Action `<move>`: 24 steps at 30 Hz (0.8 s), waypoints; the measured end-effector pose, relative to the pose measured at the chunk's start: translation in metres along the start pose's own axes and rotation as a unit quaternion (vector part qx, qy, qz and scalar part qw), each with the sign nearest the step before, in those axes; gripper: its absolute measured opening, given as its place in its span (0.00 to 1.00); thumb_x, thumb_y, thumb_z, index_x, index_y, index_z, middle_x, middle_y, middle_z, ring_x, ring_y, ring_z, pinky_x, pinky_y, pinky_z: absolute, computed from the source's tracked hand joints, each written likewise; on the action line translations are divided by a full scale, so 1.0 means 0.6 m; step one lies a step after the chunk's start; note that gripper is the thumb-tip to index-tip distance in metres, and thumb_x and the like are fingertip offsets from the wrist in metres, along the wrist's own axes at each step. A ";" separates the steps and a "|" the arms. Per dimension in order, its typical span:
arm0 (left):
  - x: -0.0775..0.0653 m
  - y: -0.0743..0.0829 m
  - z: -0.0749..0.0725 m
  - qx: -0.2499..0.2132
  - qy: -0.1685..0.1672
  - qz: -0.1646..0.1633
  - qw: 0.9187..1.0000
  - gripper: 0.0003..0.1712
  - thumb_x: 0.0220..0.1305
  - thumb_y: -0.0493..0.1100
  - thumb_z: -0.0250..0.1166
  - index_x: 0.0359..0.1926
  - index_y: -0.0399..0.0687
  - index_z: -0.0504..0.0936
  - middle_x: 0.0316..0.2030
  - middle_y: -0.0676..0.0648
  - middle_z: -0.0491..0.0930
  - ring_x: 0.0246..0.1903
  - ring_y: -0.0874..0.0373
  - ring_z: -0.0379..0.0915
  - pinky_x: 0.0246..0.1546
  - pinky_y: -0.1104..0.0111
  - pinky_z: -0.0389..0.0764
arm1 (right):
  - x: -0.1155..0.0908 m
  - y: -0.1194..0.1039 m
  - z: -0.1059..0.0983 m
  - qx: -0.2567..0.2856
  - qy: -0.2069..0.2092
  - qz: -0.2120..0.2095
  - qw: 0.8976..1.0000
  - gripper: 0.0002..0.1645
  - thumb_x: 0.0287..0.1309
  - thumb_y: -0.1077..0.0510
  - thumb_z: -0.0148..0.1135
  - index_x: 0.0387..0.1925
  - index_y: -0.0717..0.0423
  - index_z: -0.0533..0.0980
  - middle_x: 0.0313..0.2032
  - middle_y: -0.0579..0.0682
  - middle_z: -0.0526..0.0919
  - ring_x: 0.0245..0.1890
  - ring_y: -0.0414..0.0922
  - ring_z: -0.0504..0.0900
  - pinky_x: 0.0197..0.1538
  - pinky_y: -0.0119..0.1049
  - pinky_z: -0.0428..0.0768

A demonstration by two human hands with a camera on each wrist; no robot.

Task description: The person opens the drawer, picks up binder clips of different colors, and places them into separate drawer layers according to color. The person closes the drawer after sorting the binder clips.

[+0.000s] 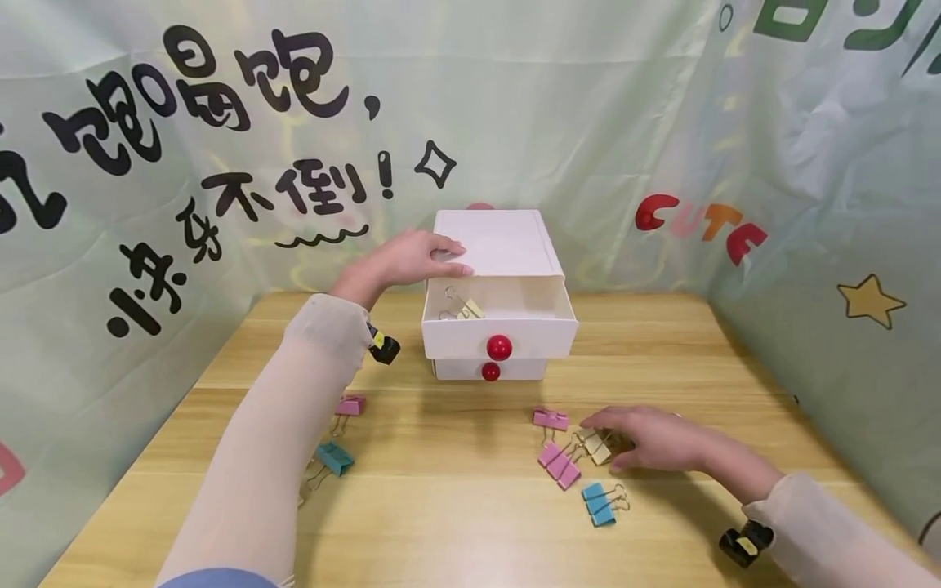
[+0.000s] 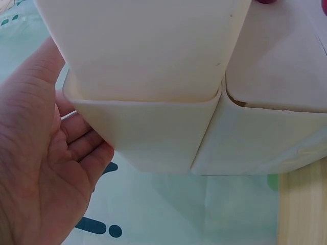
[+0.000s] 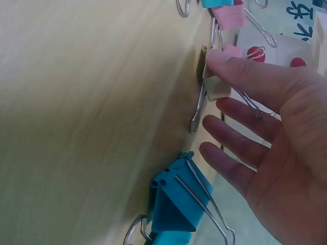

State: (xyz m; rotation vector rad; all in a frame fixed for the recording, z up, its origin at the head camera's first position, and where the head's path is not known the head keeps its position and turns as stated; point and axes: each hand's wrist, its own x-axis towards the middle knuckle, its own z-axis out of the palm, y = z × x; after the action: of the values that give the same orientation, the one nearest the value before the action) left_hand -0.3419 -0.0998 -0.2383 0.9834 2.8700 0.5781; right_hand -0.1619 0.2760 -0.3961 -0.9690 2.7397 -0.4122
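A white two-drawer box (image 1: pixel 491 237) stands at the back of the table, its upper drawer (image 1: pixel 459 339) pulled out, with cream binder clips (image 1: pixel 470 309) inside at the left. My left hand (image 1: pixel 415 260) rests on the box's top left edge; in the left wrist view its lower fingers (image 2: pixel 92 145) bend loosely beside the white wall. At the right, my right hand (image 1: pixel 657 441) pinches a cream binder clip (image 1: pixel 597 447) low at the table. Close by lie two pink binder clips (image 1: pixel 560 465) and a blue one (image 1: pixel 599 505).
A pink clip (image 1: pixel 351 405) and a teal clip (image 1: pixel 336 459) lie to the left, partly behind my left forearm. The lower drawer (image 1: pixel 518 370) is closed, with a red knob (image 1: pixel 490 371). A printed cloth (image 1: pixel 588 122) hangs behind the table (image 1: pixel 456 506).
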 end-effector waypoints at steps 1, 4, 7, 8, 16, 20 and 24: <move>0.000 0.000 0.000 0.000 -0.001 0.000 1.000 0.42 0.58 0.73 0.61 0.66 0.56 0.74 0.66 0.50 0.69 0.67 0.54 0.61 0.66 0.56 0.63 | 0.001 0.001 0.002 -0.008 0.003 -0.001 1.000 0.36 0.53 0.54 0.73 0.63 0.53 0.72 0.60 0.51 0.76 0.59 0.54 0.75 0.58 0.54 0.74; -0.001 0.000 -0.001 0.003 -0.002 0.003 1.000 0.42 0.58 0.72 0.60 0.67 0.56 0.73 0.67 0.50 0.69 0.68 0.54 0.60 0.67 0.57 0.62 | 0.003 0.002 0.008 -0.034 0.015 -0.006 0.999 0.35 0.52 0.55 0.74 0.62 0.53 0.73 0.59 0.51 0.77 0.58 0.53 0.76 0.57 0.53 0.75; -0.001 0.000 -0.001 0.007 -0.004 0.004 1.000 0.42 0.59 0.72 0.60 0.67 0.56 0.73 0.67 0.51 0.69 0.68 0.55 0.60 0.67 0.57 0.61 | 0.006 0.002 0.010 -0.053 0.025 -0.010 0.998 0.34 0.51 0.55 0.74 0.61 0.53 0.74 0.57 0.51 0.78 0.56 0.53 0.77 0.55 0.53 0.76; -0.001 0.000 -0.002 0.008 -0.004 0.004 1.000 0.42 0.59 0.73 0.60 0.67 0.56 0.73 0.67 0.51 0.69 0.68 0.55 0.60 0.67 0.57 0.61 | 0.007 0.002 0.010 -0.055 0.027 -0.011 0.998 0.34 0.51 0.55 0.74 0.61 0.53 0.75 0.57 0.51 0.79 0.55 0.53 0.78 0.55 0.53 0.77; 0.000 -0.003 -0.001 0.006 -0.001 -0.001 1.000 0.41 0.59 0.72 0.60 0.67 0.56 0.73 0.67 0.50 0.68 0.67 0.54 0.61 0.66 0.57 0.62 | 0.010 0.001 0.004 -0.056 0.040 -0.028 0.997 0.30 0.56 0.49 0.71 0.58 0.58 0.76 0.53 0.52 0.81 0.52 0.52 0.80 0.53 0.51 0.78; 0.001 -0.004 -0.001 0.007 0.000 -0.001 1.000 0.41 0.59 0.72 0.60 0.66 0.56 0.74 0.67 0.51 0.69 0.67 0.55 0.62 0.66 0.58 0.62 | 0.008 0.004 -0.007 -0.050 0.048 -0.026 0.997 0.29 0.58 0.48 0.69 0.57 0.57 0.77 0.53 0.52 0.81 0.52 0.52 0.80 0.54 0.52 0.78; 0.001 -0.004 0.000 0.005 0.002 -0.003 1.000 0.41 0.59 0.72 0.60 0.66 0.57 0.74 0.66 0.51 0.70 0.66 0.56 0.62 0.66 0.59 0.63 | 0.004 0.007 -0.022 -0.038 0.065 -0.011 0.997 0.29 0.60 0.44 0.66 0.58 0.55 0.77 0.53 0.51 0.81 0.53 0.52 0.80 0.54 0.52 0.78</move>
State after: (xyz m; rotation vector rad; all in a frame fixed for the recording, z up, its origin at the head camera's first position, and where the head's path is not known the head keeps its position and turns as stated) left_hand -0.3439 -0.1014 -0.2395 0.9773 2.8808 0.5661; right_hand -0.1702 0.2801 -0.3854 -1.0263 2.8833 -0.3906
